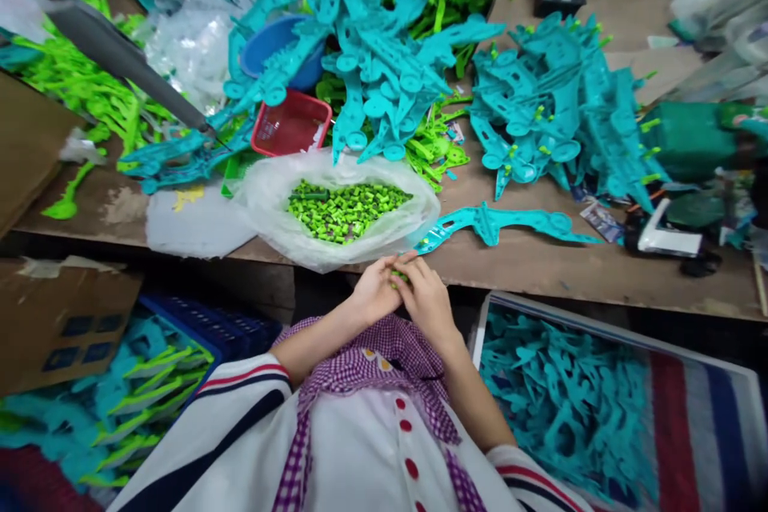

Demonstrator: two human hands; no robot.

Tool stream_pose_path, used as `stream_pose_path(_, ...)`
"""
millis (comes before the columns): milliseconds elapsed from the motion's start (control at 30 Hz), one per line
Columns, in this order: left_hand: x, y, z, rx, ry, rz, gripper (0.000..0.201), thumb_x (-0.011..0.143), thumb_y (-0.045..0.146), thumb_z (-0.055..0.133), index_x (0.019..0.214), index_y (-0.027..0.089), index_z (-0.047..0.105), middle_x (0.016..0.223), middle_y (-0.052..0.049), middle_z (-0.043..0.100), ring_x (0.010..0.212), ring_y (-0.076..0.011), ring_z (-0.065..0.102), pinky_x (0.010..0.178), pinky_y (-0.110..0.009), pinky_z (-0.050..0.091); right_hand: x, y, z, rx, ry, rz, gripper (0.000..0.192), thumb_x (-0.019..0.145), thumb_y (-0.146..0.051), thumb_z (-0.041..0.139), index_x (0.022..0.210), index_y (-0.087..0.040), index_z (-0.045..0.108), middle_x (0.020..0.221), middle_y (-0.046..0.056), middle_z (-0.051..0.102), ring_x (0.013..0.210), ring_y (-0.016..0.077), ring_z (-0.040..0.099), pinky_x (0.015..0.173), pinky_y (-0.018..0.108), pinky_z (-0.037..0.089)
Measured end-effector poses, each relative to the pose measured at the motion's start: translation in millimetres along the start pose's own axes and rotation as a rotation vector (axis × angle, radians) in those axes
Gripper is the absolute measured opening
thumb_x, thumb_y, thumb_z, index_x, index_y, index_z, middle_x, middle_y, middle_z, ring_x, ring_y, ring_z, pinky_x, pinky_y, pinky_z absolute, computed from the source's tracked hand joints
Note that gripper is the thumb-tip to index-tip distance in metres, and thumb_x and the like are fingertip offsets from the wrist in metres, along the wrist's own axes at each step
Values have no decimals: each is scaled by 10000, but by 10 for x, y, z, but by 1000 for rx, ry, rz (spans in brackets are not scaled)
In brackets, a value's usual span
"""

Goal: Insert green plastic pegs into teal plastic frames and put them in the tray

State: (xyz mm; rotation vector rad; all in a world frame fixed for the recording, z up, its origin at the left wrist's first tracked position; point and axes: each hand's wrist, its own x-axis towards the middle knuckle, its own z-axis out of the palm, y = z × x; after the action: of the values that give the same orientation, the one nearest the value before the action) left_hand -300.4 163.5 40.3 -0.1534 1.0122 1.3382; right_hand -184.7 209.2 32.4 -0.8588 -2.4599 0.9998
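Observation:
My left hand is cupped at the front edge of the table, palm turned inward, around a few small green plastic pieces. My right hand meets it there, with its fingers curled in over the same pieces; its fingertips partly hide them. Just beyond both hands lies a long turquoise plastic part, its left end close to the fingers. An open clear plastic bag full of small green pieces sits behind my left hand. A dark green stick-like object lies on top of them.
Turquoise parts are heaped at the back and right. A red tray, a blue bowl and a grey arm stand back left. Below the table are a bin of turquoise parts and a cardboard box.

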Motion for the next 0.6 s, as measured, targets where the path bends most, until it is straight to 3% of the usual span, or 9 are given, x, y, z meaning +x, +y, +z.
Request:
stream_pose_path(167,10,32,144,-19,1,-3,372,972,271,343,925,159,694,947,-75,700,771,-101,646,736,-199,554,134,67,-248,85,-26,-26,221,957,-304,490,1133,-252,613,1027,69,651,880,212,646,746,342,526)
stream_pose_path(333,220,100,391,-72,23,66,266,943,218,429,850,151,670,836,-48,684,731,-89,624,745,-193,542,249,55,-347,159,221,-19,153,943,-319,533,920,-236,658,925,60,664,891,200,641,799,333,519)
stream_pose_path(500,596,-39,727,-249,69,-75,251,926,194,473,716,143,599,638,3,577,568,-59,540,612,-161,498,212,287,-447,207,386,97,181,923,-370,556,896,-227,664,897,57,677,858,204,640,784,357,530)
stream_pose_path(600,651,-141,754,-305,20,-140,231,894,220,552,678,140,574,620,13,555,541,-59,523,542,-162,457,111,279,-560,155,406,105,197,902,-405,575,892,-237,678,881,66,685,843,226,647,784,401,536)
